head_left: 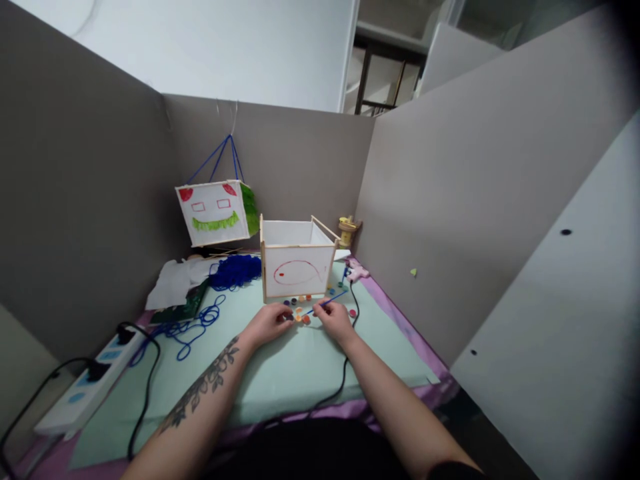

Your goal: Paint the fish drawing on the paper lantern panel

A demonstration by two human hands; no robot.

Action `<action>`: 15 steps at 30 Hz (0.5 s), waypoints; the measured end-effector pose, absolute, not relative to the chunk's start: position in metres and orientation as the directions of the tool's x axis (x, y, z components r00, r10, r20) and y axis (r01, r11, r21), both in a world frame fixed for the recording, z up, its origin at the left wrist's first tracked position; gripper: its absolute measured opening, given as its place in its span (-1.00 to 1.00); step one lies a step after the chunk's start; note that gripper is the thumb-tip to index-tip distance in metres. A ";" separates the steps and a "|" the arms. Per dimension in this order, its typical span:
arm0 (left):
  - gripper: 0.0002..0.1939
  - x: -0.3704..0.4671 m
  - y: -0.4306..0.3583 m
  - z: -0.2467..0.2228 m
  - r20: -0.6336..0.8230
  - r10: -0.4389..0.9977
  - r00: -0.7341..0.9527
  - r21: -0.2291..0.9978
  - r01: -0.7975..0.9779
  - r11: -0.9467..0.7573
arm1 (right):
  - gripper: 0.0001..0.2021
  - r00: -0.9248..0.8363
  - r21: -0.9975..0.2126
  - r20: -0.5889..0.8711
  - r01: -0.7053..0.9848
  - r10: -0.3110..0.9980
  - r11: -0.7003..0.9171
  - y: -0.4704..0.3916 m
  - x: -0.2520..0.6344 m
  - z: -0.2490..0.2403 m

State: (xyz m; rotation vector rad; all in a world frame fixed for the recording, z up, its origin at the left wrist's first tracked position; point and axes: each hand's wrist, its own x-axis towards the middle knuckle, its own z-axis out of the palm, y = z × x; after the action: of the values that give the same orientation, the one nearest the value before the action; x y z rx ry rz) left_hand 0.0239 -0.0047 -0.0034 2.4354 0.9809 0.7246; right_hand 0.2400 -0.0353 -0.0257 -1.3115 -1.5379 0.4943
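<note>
Two paper lanterns showed in the single head view I watched. One finished lantern (216, 212), painted with red eyes and a green mouth, hung on blue cord against the back partition. One open-topped lantern box (297, 261) stood on the pale green mat (280, 380), and its near face carried only a red oval outline with a red dot; I judged the painting barely begun, with the other faces I could see blank and no hanging cord on it.

My left hand (269, 324) lay just before the box, fingers curled onto the small paint pots (301, 317); I could not tell whether it gripped one. My right hand (334, 320) was pinched around a thin blue brush (330, 303) that pointed toward the box.

I counted roughly ten pots, mostly orange, though they were small and some hidden. One heap of blue yarn (235, 271), one loose blue cord (193, 327), one white power strip (87, 387) and one glue gun (356, 271) lay about.
</note>
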 end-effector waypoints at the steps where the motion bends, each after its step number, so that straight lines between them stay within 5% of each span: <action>1: -0.75 0.024 -0.004 -0.005 0.299 0.729 0.616 0.545 0.516 -0.660 | -0.70 0.107 -0.815 0.422 0.479 0.900 0.325 -0.035 0.240 -0.026; 10: -0.76 0.013 -0.028 0.033 0.210 0.844 0.494 0.453 0.716 -0.532 | -0.68 0.170 -0.852 0.415 0.416 0.894 0.317 -0.038 0.241 -0.020; 15: -0.82 -0.011 -0.122 0.058 0.012 0.594 0.805 0.512 0.505 -0.695 | -0.67 0.227 -0.875 0.412 0.367 0.882 0.315 -0.037 0.242 -0.020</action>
State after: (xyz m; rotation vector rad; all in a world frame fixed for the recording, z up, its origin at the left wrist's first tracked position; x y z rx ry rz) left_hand -0.0110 -0.1223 0.0582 2.4940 0.8158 0.2410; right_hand 0.2422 -0.0371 -0.0201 -1.2674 -1.3600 0.5335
